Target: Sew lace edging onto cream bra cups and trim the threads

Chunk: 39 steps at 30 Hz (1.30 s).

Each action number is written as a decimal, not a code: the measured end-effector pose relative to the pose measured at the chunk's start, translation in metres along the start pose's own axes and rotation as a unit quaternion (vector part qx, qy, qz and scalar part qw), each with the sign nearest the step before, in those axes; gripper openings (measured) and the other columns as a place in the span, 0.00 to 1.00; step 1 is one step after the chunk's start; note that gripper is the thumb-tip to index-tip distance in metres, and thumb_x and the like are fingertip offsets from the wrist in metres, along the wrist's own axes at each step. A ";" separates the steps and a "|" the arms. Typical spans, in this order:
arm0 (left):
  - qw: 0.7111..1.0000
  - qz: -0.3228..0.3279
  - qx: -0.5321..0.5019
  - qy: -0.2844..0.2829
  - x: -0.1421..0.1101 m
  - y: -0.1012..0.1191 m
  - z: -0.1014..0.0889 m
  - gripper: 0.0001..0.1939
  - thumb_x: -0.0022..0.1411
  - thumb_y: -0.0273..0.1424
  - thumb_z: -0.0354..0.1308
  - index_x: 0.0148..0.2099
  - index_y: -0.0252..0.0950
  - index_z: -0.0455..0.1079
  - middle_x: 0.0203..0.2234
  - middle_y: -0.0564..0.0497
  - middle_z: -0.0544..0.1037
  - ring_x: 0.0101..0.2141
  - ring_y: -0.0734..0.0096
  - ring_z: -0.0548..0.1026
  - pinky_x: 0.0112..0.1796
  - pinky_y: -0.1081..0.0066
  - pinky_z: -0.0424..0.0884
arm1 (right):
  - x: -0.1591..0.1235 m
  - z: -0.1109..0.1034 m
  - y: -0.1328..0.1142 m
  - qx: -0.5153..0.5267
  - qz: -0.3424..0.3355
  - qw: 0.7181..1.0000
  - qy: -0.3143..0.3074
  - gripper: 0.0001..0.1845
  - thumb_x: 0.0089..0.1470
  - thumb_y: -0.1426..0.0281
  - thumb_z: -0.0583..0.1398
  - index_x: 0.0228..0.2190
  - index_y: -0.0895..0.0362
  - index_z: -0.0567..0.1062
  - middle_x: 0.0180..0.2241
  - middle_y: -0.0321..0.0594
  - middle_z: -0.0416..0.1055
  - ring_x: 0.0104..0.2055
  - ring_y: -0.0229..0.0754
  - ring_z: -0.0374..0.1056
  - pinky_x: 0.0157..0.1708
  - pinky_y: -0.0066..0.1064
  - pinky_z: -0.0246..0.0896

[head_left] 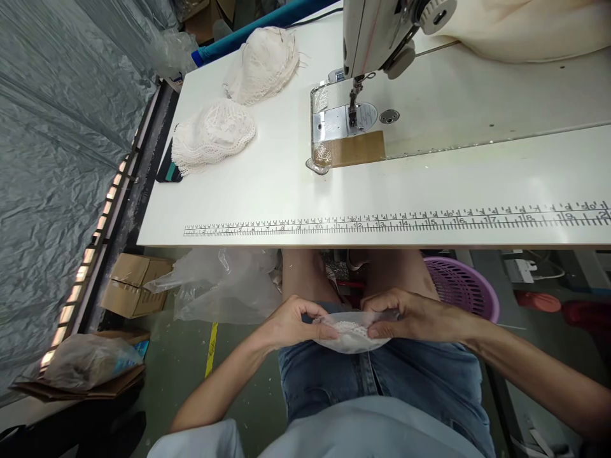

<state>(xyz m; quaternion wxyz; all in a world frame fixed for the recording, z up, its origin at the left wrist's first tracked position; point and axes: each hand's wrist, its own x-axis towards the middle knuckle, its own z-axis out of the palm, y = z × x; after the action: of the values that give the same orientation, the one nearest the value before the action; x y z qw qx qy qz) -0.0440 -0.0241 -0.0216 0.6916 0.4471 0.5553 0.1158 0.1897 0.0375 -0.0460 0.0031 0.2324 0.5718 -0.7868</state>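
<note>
Over my lap, below the table's front edge, I hold a small white fabric cup piece (pixel 354 340) with lace showing in its middle. My left hand (pixel 305 323) pinches its left side between thumb and fingers. On the opposite side, my right hand (pixel 394 316) grips it the same way, thumb on top. Part of the piece is covered by my fingers. On the table lie two piles of white lace cup pieces, one nearer (pixel 213 135) and one farther back (pixel 263 65) with loose threads at its edge.
A sewing machine (pixel 367 38) stands on the white table (pixel 248 197), which has a ruler (pixel 396 222) along its front. Cream fabric (pixel 534 28) lies at the back right. Below are a purple basket (pixel 461 289), a clear plastic bag (pixel 224 286) and a cardboard box (pixel 133 286).
</note>
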 end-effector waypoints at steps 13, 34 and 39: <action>1.000 0.006 -0.010 0.017 0.000 -0.001 0.001 0.16 0.40 0.38 0.70 0.29 0.31 0.76 0.21 0.55 0.72 0.25 0.78 0.65 0.28 0.78 0.60 | 0.003 0.005 -0.003 -0.031 -0.002 0.999 0.005 0.16 0.50 0.58 0.60 0.26 0.60 0.71 0.26 0.34 0.63 0.28 0.36 0.59 0.27 0.27 0.51; 0.999 0.010 -0.012 0.030 0.006 0.007 0.011 0.16 0.44 0.38 0.68 0.34 0.31 0.77 0.19 0.55 0.71 0.23 0.80 0.63 0.25 0.79 0.57 | 0.003 0.006 0.002 -0.073 -0.001 0.997 0.017 0.18 0.53 0.55 0.57 0.27 0.59 0.70 0.25 0.34 0.59 0.28 0.36 0.56 0.26 0.27 0.47; 0.999 0.015 -0.013 0.027 0.010 0.001 0.012 0.17 0.44 0.39 0.67 0.34 0.31 0.77 0.22 0.54 0.72 0.25 0.78 0.65 0.27 0.78 0.59 | 0.006 0.008 0.001 -0.059 0.003 0.998 0.028 0.20 0.51 0.52 0.58 0.26 0.58 0.68 0.24 0.33 0.57 0.26 0.35 0.53 0.24 0.26 0.45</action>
<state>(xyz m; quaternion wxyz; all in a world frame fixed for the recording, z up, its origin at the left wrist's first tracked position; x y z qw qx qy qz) -0.0295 -0.0231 -0.0282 0.6801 0.4435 0.5654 0.1454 0.1821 0.0318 -0.0473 0.0034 0.2551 0.6165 -0.7448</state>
